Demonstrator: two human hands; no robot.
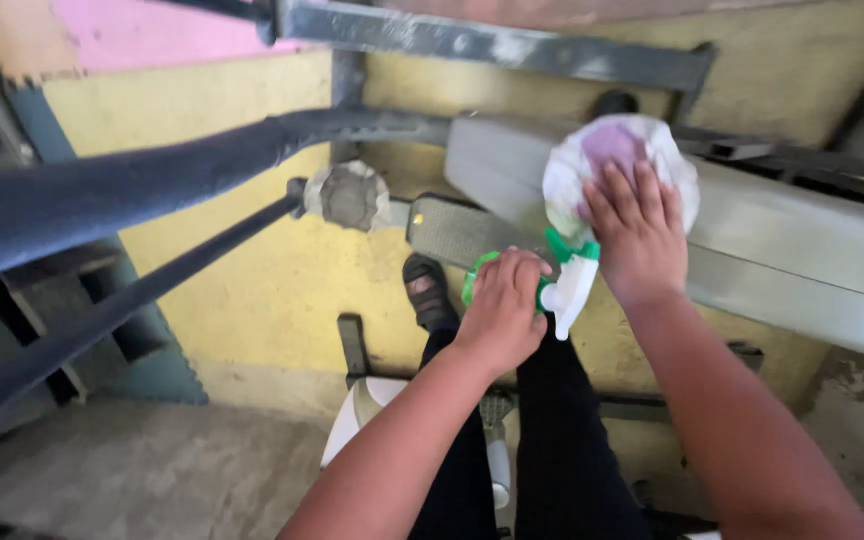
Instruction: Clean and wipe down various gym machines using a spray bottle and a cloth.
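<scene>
My left hand (503, 308) is closed around a green and white spray bottle (569, 285), its white nozzle pointing down to the right. My right hand (638, 230) lies flat, fingers spread, pressing a white and purple cloth (617, 150) against a grey padded part (782, 230) of an exercise machine. The bottle sits just below the cloth, between my two hands.
A dark padded bar (102, 195) and a thinner black rod (112, 315) cross the left side. A grey foot pedal (452, 232) and a round knob (349, 195) lie ahead. My sandalled foot (428, 290) rests below. Behind stands a yellow wall (252, 270).
</scene>
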